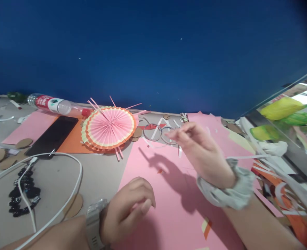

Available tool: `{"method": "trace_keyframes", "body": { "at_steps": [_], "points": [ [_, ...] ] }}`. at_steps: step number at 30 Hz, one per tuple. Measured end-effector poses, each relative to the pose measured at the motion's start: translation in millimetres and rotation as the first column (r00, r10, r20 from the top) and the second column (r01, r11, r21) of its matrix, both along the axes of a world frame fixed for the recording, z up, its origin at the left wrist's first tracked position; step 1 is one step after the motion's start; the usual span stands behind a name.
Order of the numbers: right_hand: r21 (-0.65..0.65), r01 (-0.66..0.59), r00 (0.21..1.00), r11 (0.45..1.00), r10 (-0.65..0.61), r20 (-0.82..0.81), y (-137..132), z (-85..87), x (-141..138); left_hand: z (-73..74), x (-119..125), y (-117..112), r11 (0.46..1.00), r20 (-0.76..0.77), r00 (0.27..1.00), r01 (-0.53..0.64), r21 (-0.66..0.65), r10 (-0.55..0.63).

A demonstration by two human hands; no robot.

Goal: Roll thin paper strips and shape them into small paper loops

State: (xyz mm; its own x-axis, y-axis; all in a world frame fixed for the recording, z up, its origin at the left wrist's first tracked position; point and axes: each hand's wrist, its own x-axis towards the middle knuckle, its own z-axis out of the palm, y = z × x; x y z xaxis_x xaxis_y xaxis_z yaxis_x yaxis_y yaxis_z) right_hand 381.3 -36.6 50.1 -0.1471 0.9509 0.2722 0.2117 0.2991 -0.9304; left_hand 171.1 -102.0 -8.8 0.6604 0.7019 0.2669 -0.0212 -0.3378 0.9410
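My left hand (132, 211) hovers low over a large pink paper sheet (143, 173), its fingers curled in towards the thumb. What lies inside those fingers, if anything, is hidden. My right hand (202, 152) is raised above the sheet's far part, thumb and fingertips pinched together. Anything between them is too small and blurred to make out. Just beyond its fingertips lie two grey rings (152, 132) that look like scissor handles. A round pleated paper fan (111, 126) in pink, cream and orange, with pink strips sticking out, lies left of the rings.
A black phone (53, 137) rests on orange paper (75, 139). Behind it lies a plastic bottle (51, 103). A white cable (80, 173) loops past a black bead bracelet (25, 194). Paper scraps (281, 191) crowd the right side, and a blue partition (143, 52) stands behind.
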Motion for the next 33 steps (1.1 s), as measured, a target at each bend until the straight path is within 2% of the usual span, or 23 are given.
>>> {"method": "trace_keyframes", "body": {
  "at_steps": [1,3,4,6,9,11,16,21,23,25,27,29,31,33],
  "points": [
    [-0.068,-0.004,0.985,0.998,-0.008,-0.172,-6.5,9.2,4.3,-1.3,-0.1,0.0,1.000,0.007,1.000,-0.015,-0.026,0.015],
    [-0.219,-0.051,0.959,0.974,-0.013,-0.283,-21.2,20.6,10.8,-3.7,0.0,0.4,0.997,0.012,0.999,-0.038,-0.071,0.039],
    [-0.264,-0.075,0.972,0.962,0.011,-0.236,-28.8,22.6,12.5,-4.5,0.0,0.7,0.994,0.008,0.998,-0.055,-0.094,0.056],
    [-0.321,-0.137,0.990,0.937,0.140,-0.016,-43.6,20.2,11.8,-4.8,0.2,1.3,0.987,-0.012,0.997,-0.083,-0.139,0.083],
    [-0.433,-0.236,0.906,0.870,0.359,0.227,-62.6,7.1,2.6,-3.0,0.7,1.4,0.980,-0.078,0.995,-0.078,-0.184,0.064],
    [-0.448,-0.235,0.883,0.862,0.382,0.272,-72.7,-4.2,-5.2,-2.3,1.1,0.9,0.983,-0.120,0.993,-0.042,-0.178,0.021],
    [-0.395,-0.167,0.897,0.903,0.305,0.319,-86.1,-27.1,-14.0,-4.3,3.5,0.6,0.989,-0.149,0.989,-0.011,-0.147,-0.011],
    [-0.294,-0.171,0.901,0.940,0.270,0.339,-87.2,-34.2,-14.0,-3.5,4.8,2.3,0.990,-0.163,0.987,-0.015,-0.142,-0.009],
    [-0.203,-0.145,0.894,0.968,0.216,0.393,-88.0,-38.0,-15.2,-2.2,4.8,2.5,0.990,-0.159,0.987,-0.012,-0.141,-0.010],
    [-0.054,-0.100,0.879,0.993,0.114,0.463,-89.5,-42.9,-16.9,-1.6,4.7,2.6,0.990,-0.153,0.988,-0.011,-0.141,-0.011],
    [0.111,-0.075,0.859,0.991,0.008,0.511,-90.7,-47.1,-18.3,-1.9,4.7,2.8,0.989,-0.148,0.989,-0.015,-0.147,-0.007],
    [0.213,-0.076,0.847,0.974,-0.050,0.529,-91.2,-49.5,-19.2,-3.2,4.8,3.3,0.986,-0.145,0.990,-0.024,-0.162,0.000],
    [0.222,-0.093,0.848,0.971,-0.040,0.528,-90.8,-50.4,-19.6,-4.6,5.0,4.1,0.983,-0.141,0.990,-0.034,-0.181,0.008],
    [0.162,-0.112,0.853,0.980,0.011,0.522,-90.0,-50.8,-19.7,-5.4,5.0,4.9,0.979,-0.141,0.990,-0.041,-0.200,0.013]
  ]
}}
